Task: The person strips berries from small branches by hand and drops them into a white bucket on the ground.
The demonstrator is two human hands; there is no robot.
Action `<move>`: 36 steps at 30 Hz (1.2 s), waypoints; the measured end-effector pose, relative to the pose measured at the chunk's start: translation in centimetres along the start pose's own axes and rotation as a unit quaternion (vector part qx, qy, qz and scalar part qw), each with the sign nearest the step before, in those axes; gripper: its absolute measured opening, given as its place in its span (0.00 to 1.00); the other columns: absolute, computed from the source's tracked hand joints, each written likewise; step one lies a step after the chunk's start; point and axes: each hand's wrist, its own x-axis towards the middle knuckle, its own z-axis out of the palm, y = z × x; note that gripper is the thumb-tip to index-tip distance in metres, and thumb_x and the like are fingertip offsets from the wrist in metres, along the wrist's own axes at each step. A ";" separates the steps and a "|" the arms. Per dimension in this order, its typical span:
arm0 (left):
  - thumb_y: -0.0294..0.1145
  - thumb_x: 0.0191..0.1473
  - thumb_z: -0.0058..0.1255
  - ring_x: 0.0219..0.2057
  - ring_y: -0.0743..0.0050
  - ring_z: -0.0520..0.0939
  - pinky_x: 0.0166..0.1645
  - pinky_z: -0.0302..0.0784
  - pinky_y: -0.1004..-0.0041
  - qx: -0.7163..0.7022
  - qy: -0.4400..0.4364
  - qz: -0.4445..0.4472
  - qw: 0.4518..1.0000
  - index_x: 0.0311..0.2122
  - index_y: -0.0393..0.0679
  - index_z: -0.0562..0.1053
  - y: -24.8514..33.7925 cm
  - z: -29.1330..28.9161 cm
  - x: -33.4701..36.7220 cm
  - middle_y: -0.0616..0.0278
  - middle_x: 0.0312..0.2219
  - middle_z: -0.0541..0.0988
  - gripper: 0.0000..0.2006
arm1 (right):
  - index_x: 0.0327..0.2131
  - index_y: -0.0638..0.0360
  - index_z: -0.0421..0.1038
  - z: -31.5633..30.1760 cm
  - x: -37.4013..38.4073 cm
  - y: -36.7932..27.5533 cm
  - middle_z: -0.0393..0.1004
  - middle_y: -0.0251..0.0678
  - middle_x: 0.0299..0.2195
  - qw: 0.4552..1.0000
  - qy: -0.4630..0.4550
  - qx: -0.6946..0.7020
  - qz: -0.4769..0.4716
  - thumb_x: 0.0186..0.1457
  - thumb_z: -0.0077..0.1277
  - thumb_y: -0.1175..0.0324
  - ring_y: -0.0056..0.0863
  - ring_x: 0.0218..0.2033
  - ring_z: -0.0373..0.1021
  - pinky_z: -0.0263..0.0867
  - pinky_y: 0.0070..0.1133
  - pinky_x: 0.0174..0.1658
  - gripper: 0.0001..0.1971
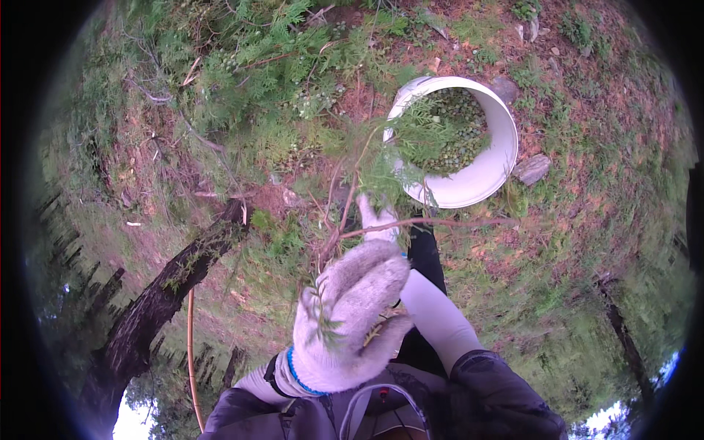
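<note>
My left hand, in a whitish knitted glove with a blue cuff edge, is closed round a thin reddish-brown conifer branch. A small green sprig lies against the back of that glove. Just beyond it is my right hand, also gloved and partly hidden behind the left. Its fingertips are in among feathery green sprigs, and what they pinch is unclear. Beyond my hands, to the right, a white bucket holds many small green cones. Some of the foliage hangs over its left rim.
Cut leafy conifer boughs cover the ground at the upper left. A dark tree trunk leans at the left, with a thin tan pole near it. Stones lie beside the bucket on reddish, needle-strewn ground.
</note>
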 end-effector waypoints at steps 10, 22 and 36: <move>0.39 0.42 0.65 0.65 0.42 0.62 0.68 0.54 0.51 0.325 -0.020 -0.083 0.942 0.66 0.37 0.55 -8.1 5.4 4.6 0.37 0.63 0.59 0.47 | 0.52 0.68 0.68 -1.1 -1.9 -6.4 0.79 0.37 0.38 0.933 0.018 0.334 0.131 0.59 0.59 0.57 0.19 0.35 0.73 0.69 0.18 0.35 0.25; 0.39 0.42 0.67 0.36 0.46 0.81 0.38 0.77 0.55 0.406 0.000 -0.108 0.908 0.57 0.51 0.63 -15.1 7.3 4.7 0.49 0.38 0.78 0.36 | 0.50 0.50 0.72 -10.6 0.3 -11.6 0.77 0.29 0.42 0.853 -0.091 0.459 0.231 0.63 0.54 0.59 0.24 0.38 0.72 0.72 0.27 0.39 0.14; 0.38 0.60 0.51 0.22 0.46 0.83 0.24 0.75 0.54 0.452 0.086 -0.316 0.830 0.51 0.58 0.65 -19.4 1.5 -6.5 0.58 0.26 0.82 0.15 | 0.39 0.62 0.72 -17.7 21.3 -12.6 0.70 0.33 0.22 0.993 0.061 0.094 0.038 0.60 0.54 0.56 0.25 0.18 0.68 0.74 0.21 0.26 0.17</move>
